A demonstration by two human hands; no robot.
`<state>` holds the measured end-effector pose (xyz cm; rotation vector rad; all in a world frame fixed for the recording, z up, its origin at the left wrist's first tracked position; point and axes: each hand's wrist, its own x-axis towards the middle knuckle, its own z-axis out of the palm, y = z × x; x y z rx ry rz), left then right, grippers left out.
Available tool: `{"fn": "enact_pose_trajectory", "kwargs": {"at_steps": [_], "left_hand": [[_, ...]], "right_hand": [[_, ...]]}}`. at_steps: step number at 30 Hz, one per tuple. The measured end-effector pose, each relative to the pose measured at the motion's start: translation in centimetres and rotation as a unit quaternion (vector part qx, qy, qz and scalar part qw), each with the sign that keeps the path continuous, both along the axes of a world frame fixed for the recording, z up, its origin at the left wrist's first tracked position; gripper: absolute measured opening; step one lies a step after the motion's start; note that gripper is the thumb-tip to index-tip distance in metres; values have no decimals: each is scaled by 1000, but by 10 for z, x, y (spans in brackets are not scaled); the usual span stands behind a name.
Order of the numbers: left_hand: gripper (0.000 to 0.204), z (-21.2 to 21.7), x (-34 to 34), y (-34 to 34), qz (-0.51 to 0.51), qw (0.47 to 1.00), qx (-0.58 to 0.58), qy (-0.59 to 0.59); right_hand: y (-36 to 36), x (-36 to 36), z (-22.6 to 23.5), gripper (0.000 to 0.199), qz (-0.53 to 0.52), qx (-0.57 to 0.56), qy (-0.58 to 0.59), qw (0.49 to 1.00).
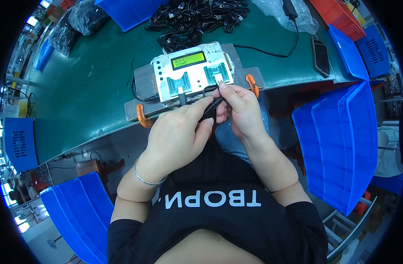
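Observation:
A white cable tester [164, 69] with a lit yellow-green screen [188, 60] and two green circuit boards sits at the table's front edge. My right hand [245, 110] pinches the plug end of a black cable at the right board's socket [218, 78]; the fingers partly hide the plug, so I cannot tell how far in it sits. My left hand [177, 132] is closed round the same black cable [210, 112], just left of the right hand. Another black plug [182, 97] stands in the left board's socket, above the left hand's knuckles.
Orange clamps [143, 117] grip the wooden base [150, 81] under the tester. A heap of black cables [188, 24] lies behind it. A phone [320, 57] and plastic bag [276, 15] are at right. Blue bins [338, 141] flank me on both sides.

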<state>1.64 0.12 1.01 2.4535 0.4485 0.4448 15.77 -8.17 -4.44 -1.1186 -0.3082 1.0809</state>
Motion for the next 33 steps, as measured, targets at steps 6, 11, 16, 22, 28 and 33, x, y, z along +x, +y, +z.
{"fn": "enact_pose_trajectory", "kwargs": {"at_steps": [6,11,16,22,28,33], "left_hand": [[29,10,-7,2,13,996,-88,14],[21,-10,-28,-4,-69,993,-62,-73],[19,-22,-34,6,25,966,-232,-108],[37,-6,-44,10,-48,976,-191,-98],[30,-27,-79,24,-9,968,-199,-153],[27,-24,-89,42,32,970,-151,-187]], "right_hand": [[-23,-8,3,25,12,18,-78,997],[-50,17,50,20,-185,58,-162,968],[-23,72,146,16,-383,431,-402,711],[113,170,199,67,-313,73,-747,581],[41,110,107,53,-229,86,-749,615],[-60,128,38,50,-320,-25,-621,715]]}}
